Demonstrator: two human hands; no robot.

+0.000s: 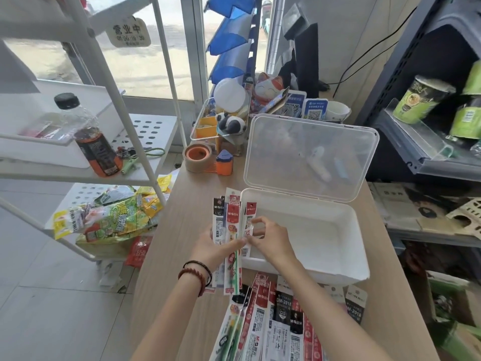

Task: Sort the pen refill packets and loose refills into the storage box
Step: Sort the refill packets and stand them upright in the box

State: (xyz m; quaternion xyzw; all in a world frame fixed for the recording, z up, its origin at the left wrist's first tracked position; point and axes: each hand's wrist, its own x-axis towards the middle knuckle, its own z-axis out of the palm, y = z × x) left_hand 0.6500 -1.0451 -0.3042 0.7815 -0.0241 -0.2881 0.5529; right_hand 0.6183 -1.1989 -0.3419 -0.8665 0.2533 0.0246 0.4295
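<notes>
You're mid-sort at centre frame: your left hand (210, 247) has its fingers curled round a fanned bundle of refill packets (230, 222), held upright just beside the left rim of the open storage box (307, 273). Your right hand (272, 238) has its fingers (257, 220) pinched on the rightmost packet (250, 217) of the fan, as if to separate it. The box floor looks bare, though glare may hide something, so I'd judge this an early step, with the main pile of packets (273, 321) lying on the table (169, 243) at lower centre. Next move calls for pulling that packet free, carrying it right over the rim, laying it flat and letting go.
</notes>
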